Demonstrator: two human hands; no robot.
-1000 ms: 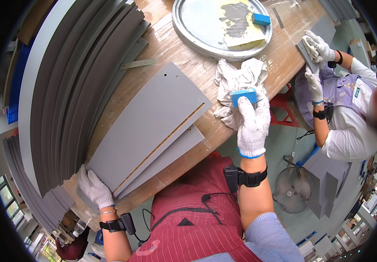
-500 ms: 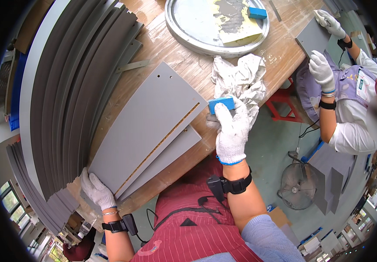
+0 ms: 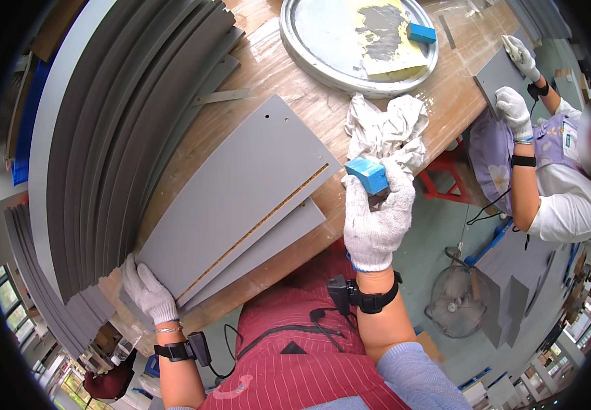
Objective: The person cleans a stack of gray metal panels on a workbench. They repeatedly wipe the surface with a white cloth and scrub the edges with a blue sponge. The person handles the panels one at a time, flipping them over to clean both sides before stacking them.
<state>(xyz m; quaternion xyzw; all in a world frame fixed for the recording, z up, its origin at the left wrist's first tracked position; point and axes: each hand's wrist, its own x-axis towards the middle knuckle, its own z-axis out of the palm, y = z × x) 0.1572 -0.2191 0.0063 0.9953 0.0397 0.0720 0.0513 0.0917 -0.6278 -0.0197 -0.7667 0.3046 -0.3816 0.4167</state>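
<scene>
My right hand (image 3: 379,229), in a white knit glove, pinches a small blue block (image 3: 367,175) between thumb and fingers, beyond the panel's right end. A grey tapered panel (image 3: 240,184) lies flat before me, with a bare brown groove (image 3: 261,229) along its near side and small holes at its far end. Part of a second grey panel (image 3: 299,224) shows beneath it. At the narrow lower-left end, my gloved left hand (image 3: 150,294) rests against the panel's edge, fingers stretched out and thumb apart.
A tall stack of curved grey panels (image 3: 111,150) stands at left. Farther back are a white rag (image 3: 387,126) and a round pail lid (image 3: 329,68) with grey paste and another blue block (image 3: 421,33). At right, a gloved co-worker handles a grey panel (image 3: 490,72); a fan (image 3: 456,307) stands below.
My right hand has turned so the blue block tilts, and its fingers point more upward. The left hand stays at the panel's end. The whole view has shifted slightly.
</scene>
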